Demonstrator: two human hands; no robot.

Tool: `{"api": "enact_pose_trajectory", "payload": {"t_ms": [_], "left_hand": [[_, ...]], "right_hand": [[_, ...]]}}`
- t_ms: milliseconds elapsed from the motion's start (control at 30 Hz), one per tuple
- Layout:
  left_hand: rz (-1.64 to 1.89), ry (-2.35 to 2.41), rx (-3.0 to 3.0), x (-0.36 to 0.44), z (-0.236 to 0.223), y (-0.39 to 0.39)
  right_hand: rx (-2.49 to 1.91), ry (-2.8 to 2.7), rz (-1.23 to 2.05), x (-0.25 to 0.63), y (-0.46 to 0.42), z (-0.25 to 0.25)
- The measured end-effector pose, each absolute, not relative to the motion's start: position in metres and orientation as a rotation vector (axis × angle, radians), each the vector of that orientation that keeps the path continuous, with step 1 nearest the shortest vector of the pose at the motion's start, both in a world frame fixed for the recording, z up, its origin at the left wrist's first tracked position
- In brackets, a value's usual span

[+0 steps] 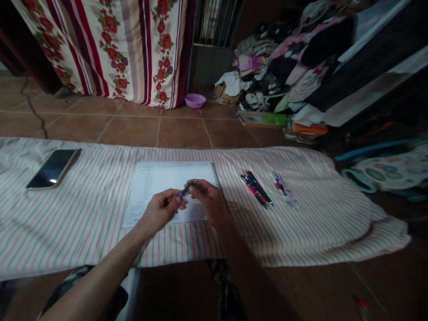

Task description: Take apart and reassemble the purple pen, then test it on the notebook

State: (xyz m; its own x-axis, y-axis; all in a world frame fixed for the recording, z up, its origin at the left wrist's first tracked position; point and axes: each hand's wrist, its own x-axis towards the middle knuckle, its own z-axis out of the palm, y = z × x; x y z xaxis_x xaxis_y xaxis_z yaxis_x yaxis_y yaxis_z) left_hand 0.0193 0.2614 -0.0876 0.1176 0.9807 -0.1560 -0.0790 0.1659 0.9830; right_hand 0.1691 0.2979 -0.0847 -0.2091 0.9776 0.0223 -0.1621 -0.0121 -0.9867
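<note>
Both my hands are closed on one slim dark pen (184, 190) with a purple part, held slanted above a notebook. My left hand (163, 207) pinches its lower, purple end. The upper, dark end is between the fingers of my right hand (207, 198). Beneath them the spiral notebook (174, 171) lies open, its coil along the right side and printed text down the left of the page. To the right of my right hand is a bunch of several pens (257, 188). Beside that bunch lie some pink and clear pens (284, 189).
A striped cloth (314, 223) covers the low table. At its left lies a phone (53, 168). Beyond the table, a purple basin (195, 100) stands on the tiled floor by a flowered curtain (133, 53). Piled clothes (284, 58) fill the back right.
</note>
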Motion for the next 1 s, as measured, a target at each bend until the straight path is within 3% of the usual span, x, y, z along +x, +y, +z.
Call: {"api": "enact_pose_trajectory", "payload": {"t_ms": [1000], "left_hand": [[1.063, 1.124, 1.023, 0.020, -0.079, 0.260]], "right_hand": [[-0.952, -1.258, 1.379, 0.166, 0.299, -0.094]]}}
